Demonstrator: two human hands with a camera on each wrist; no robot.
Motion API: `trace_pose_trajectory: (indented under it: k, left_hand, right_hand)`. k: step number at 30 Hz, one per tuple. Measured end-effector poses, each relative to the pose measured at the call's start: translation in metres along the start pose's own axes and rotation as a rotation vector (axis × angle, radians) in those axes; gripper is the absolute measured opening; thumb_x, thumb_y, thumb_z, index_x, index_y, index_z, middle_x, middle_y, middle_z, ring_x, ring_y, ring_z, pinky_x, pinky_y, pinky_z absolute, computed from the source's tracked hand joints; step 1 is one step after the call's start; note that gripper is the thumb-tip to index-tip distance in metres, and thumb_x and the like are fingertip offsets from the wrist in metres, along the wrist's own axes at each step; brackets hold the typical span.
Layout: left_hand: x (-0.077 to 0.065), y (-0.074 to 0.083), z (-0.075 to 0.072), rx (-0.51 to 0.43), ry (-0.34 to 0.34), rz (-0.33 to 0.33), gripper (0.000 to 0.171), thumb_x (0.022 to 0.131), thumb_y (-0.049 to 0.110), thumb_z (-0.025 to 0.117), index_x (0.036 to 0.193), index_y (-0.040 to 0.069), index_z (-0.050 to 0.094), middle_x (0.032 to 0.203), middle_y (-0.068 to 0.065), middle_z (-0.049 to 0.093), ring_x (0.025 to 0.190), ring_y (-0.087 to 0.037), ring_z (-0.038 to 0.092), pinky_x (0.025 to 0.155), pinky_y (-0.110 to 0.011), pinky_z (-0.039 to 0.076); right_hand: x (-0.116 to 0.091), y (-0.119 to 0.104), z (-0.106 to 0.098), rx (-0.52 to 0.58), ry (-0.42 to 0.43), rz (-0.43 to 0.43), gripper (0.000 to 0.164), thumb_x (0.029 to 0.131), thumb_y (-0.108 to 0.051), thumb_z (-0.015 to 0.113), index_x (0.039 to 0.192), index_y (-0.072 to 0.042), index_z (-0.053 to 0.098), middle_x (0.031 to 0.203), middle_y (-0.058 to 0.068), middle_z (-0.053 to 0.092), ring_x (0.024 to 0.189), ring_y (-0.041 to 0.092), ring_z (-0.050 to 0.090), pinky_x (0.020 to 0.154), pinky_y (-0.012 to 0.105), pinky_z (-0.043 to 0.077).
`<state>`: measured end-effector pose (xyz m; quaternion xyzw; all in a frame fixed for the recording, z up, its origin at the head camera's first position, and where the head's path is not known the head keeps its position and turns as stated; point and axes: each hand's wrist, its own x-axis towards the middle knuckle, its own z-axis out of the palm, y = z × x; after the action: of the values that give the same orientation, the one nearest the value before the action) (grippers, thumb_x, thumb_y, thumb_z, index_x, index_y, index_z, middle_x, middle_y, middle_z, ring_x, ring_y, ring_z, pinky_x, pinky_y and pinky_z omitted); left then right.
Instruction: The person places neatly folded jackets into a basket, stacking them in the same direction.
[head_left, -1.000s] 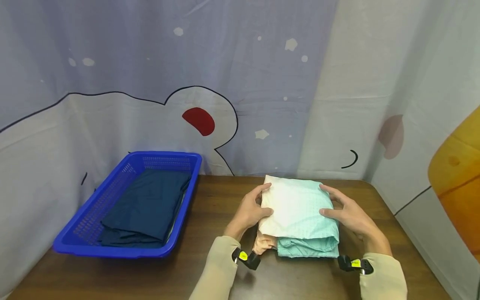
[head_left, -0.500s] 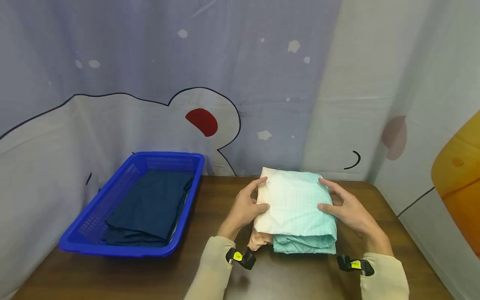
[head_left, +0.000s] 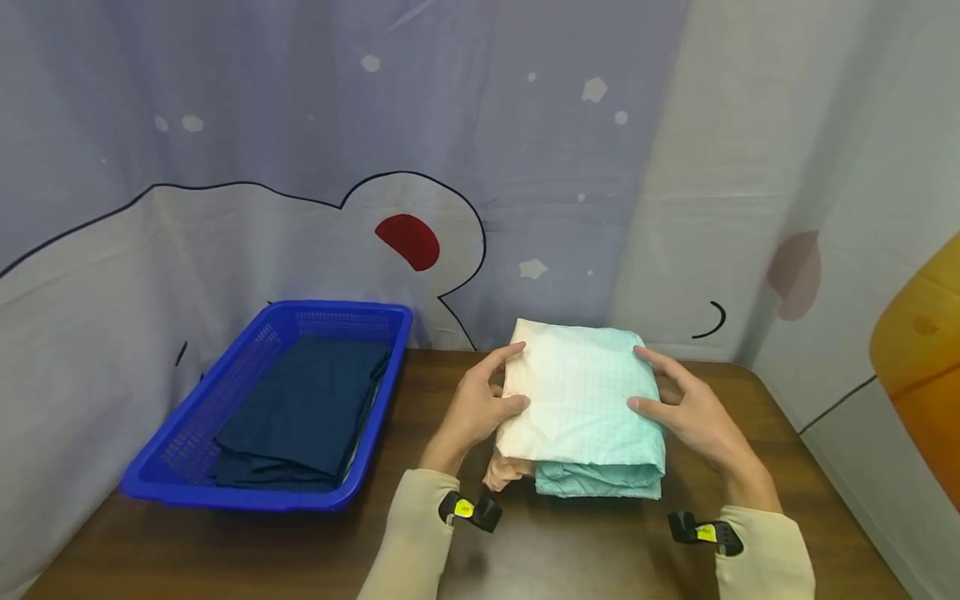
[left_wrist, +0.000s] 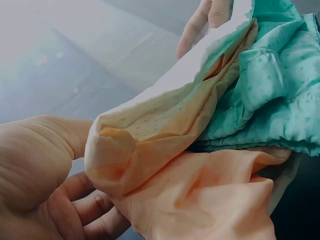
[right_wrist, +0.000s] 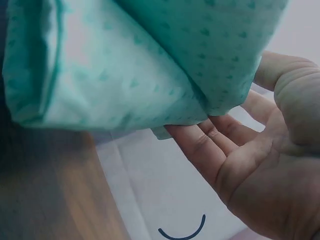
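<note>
A folded cloth bundle (head_left: 581, 392), pale peach on the left fading to mint green on the right, is held up between both hands at the back of the table. My left hand (head_left: 480, 404) grips its left edge, thumb on top and fingers at the side and below. On the opposite edge my right hand (head_left: 690, 412) holds it the same way. Loose peach fabric (left_wrist: 200, 195) sags from the underside in the left wrist view, beside gathered mint layers (left_wrist: 270, 95). From the right wrist, fingers (right_wrist: 200, 150) show under a mint corner with a small printed pattern.
A blue plastic basket (head_left: 240, 497) stands on the left of the brown wooden table (head_left: 585, 550). Folded dark navy cloth (head_left: 307, 408) lies inside it. A printed curtain (head_left: 375, 125) hangs right behind the table and along its right side.
Both hands have raised the cloth bundle and shifted it a little to the left. Their grip looks the same. The view has turned slightly, so the basket appears a bit further right.
</note>
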<state>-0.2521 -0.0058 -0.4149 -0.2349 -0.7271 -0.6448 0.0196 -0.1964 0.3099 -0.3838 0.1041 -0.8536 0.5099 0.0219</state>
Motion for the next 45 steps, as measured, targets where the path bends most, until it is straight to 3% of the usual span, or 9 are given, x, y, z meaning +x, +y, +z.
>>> trace_pose_trajectory:
  k: [7, 13, 19, 26, 34, 41, 45]
  left_hand:
    - [-0.002, 0.009, -0.008, 0.015, -0.003, 0.012, 0.076, 0.082, -0.015, 0.073, 0.153, 0.005, 0.055, 0.134, -0.027, 0.061, 0.068, -0.022, 0.069, 0.061, -0.034, 0.06]
    - [-0.005, 0.011, -0.016, 0.018, 0.004, 0.011, 0.074, 0.084, -0.014, 0.073, 0.153, 0.005, 0.055, 0.135, -0.026, 0.062, 0.067, -0.019, 0.066, 0.061, -0.033, 0.059]
    - [-0.014, 0.01, -0.03, 0.034, -0.007, -0.022, 0.07, 0.087, -0.008, 0.075, 0.153, 0.007, 0.056, 0.137, -0.023, 0.061, 0.071, -0.022, 0.068, 0.069, -0.034, 0.061]
    - [-0.016, 0.011, -0.047, 0.042, 0.018, 0.0, 0.071, 0.087, -0.009, 0.074, 0.154, 0.006, 0.055, 0.136, -0.023, 0.063, 0.077, -0.025, 0.07, 0.07, -0.036, 0.061]
    - [-0.021, 0.019, -0.064, 0.054, 0.029, -0.008, 0.076, 0.087, -0.01, 0.075, 0.157, 0.008, 0.051, 0.139, -0.022, 0.062, 0.087, -0.028, 0.071, 0.075, -0.033, 0.059]
    - [-0.023, 0.029, -0.073, 0.073, 0.051, 0.001, 0.076, 0.087, -0.009, 0.076, 0.156, 0.008, 0.052, 0.138, -0.021, 0.063, 0.088, -0.028, 0.07, 0.079, -0.033, 0.058]
    - [-0.023, 0.034, -0.076, 0.107, 0.071, 0.007, 0.076, 0.086, -0.009, 0.076, 0.156, 0.007, 0.052, 0.136, -0.021, 0.063, 0.085, -0.028, 0.069, 0.078, -0.032, 0.058]
  right_hand:
    - [0.003, -0.004, 0.005, 0.017, 0.005, 0.006, 0.079, 0.101, -0.029, 0.076, 0.167, -0.018, 0.035, 0.159, 0.02, 0.045, 0.141, 0.039, 0.052, 0.089, 0.025, 0.056]
    - [0.002, -0.008, 0.012, 0.041, 0.012, 0.014, 0.078, 0.101, -0.031, 0.076, 0.167, -0.021, 0.036, 0.162, 0.019, 0.042, 0.14, 0.038, 0.052, 0.089, 0.027, 0.057]
    - [0.004, -0.01, 0.021, 0.049, 0.004, -0.002, 0.077, 0.1, -0.029, 0.078, 0.166, -0.022, 0.038, 0.156, 0.017, 0.047, 0.135, 0.037, 0.057, 0.088, 0.029, 0.058]
    - [0.011, -0.017, 0.034, 0.074, 0.002, -0.037, 0.078, 0.098, -0.029, 0.08, 0.165, -0.025, 0.04, 0.156, 0.013, 0.05, 0.13, 0.031, 0.062, 0.089, 0.032, 0.058]
    - [0.012, -0.022, 0.047, 0.165, -0.007, -0.034, 0.08, 0.096, -0.025, 0.082, 0.165, -0.028, 0.04, 0.151, 0.016, 0.053, 0.117, 0.022, 0.069, 0.085, 0.037, 0.06]
    - [0.014, -0.025, 0.05, 0.196, -0.029, -0.069, 0.08, 0.097, -0.019, 0.081, 0.164, -0.03, 0.041, 0.158, 0.004, 0.042, 0.102, 0.024, 0.071, 0.081, 0.034, 0.058]
    - [0.017, -0.03, 0.05, 0.188, -0.034, -0.072, 0.079, 0.096, -0.021, 0.082, 0.164, -0.033, 0.041, 0.145, 0.01, 0.054, 0.097, 0.025, 0.071, 0.076, 0.036, 0.058]
